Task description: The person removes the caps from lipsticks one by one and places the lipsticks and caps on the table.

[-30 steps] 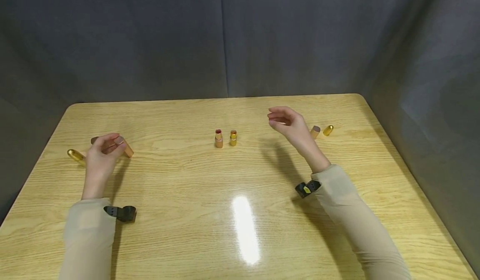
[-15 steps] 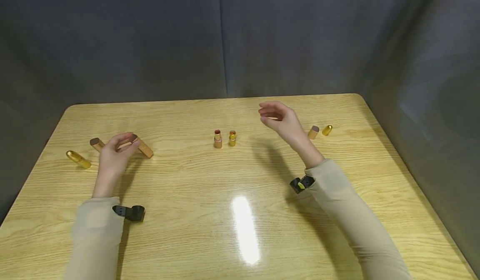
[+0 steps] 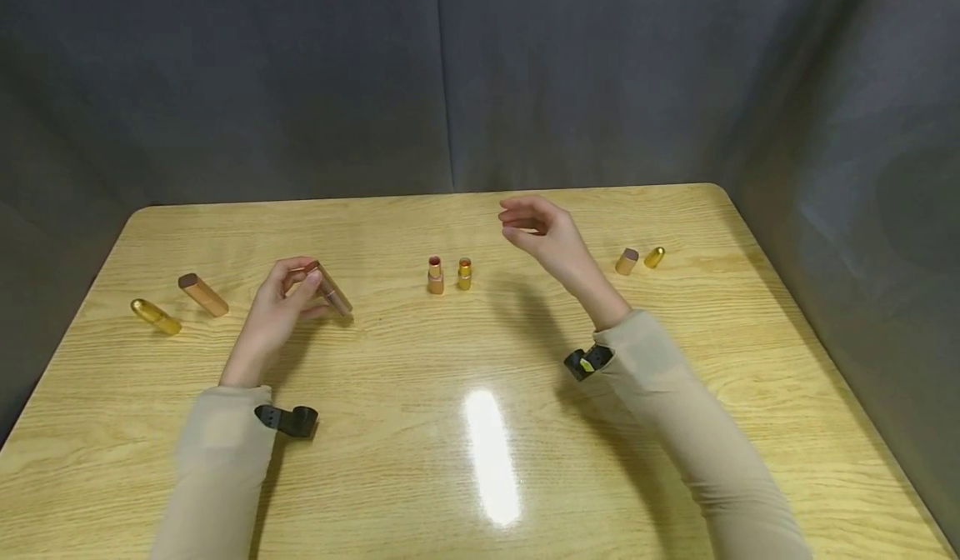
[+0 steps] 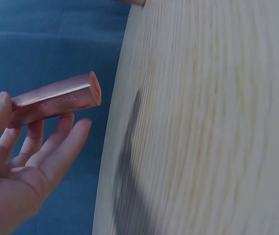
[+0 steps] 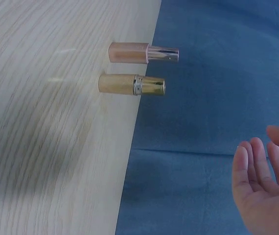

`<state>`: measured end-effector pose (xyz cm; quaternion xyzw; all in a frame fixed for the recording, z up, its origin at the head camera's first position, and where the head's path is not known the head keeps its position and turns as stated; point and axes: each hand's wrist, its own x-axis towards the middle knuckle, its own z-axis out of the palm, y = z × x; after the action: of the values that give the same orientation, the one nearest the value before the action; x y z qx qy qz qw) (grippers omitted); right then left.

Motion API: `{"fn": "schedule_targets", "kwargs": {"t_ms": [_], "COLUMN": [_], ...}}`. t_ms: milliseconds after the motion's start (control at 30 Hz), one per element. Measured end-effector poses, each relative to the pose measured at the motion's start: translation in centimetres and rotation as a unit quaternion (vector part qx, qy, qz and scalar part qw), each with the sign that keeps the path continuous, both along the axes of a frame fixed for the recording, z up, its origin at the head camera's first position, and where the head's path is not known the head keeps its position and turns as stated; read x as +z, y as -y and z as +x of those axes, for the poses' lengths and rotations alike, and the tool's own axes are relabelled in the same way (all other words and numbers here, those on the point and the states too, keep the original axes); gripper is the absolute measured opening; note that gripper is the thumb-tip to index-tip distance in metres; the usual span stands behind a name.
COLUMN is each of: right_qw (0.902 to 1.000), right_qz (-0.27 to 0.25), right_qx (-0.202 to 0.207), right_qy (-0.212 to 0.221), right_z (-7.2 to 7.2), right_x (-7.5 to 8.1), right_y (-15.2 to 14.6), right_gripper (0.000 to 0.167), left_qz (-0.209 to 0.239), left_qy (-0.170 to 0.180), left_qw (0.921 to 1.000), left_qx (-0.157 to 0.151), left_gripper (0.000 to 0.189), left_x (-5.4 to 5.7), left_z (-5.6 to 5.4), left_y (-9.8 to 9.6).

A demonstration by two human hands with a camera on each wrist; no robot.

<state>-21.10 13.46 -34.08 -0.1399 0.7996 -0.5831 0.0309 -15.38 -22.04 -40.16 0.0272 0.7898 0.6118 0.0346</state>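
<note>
Tube (image 3: 335, 293), long axis approx. upright, clamped betw. thumb & fingers of L hand (image 3: 274, 310), left of capless lipsticks (image 3: 436, 280) (R hand (image 3: 553, 239) nearer those, thumb apart, holding nothing).

Shiny rose-gold tube (image 4: 56, 100), tilted

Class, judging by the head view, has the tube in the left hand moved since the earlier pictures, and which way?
Yes: the tube in the left hand has moved right, closer to the standing pink-gold lipstick, which has stayed put.
</note>
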Motion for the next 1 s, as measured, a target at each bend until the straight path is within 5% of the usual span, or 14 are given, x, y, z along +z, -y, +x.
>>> {"fn": "schedule_targets", "kwargs": {"t_ms": [267,633,1000], "right_qw": [0.9999,0.9992,0.9978], "right_qz": [-0.004,0.0,0.002], "right_qx": [0.007,0.03,0.051], "right_qy": [0.009,0.027,0.042], "right_z": [0.0,0.3,0.4], "right_x": [-0.2,-1.0,-2.5], "right_y": [1.4,3.3,4.9], "right_gripper": [0.037,0.036,0.035], "left_qz": [0.012,-0.027,-0.022], "left_qy": [0.042,0.031,0.052], "left_qw": [0.9976,0.9989,0.9974], "left_qx": [-0.054,-0.024,-0.043], "left_gripper": [0.056,0.054,0.059], "left_x": [0.0,0.3,0.3], "left_z": [-0.4,-0.7,-0.8], "left_y": [-2.2,-4.8,-6.7]}}
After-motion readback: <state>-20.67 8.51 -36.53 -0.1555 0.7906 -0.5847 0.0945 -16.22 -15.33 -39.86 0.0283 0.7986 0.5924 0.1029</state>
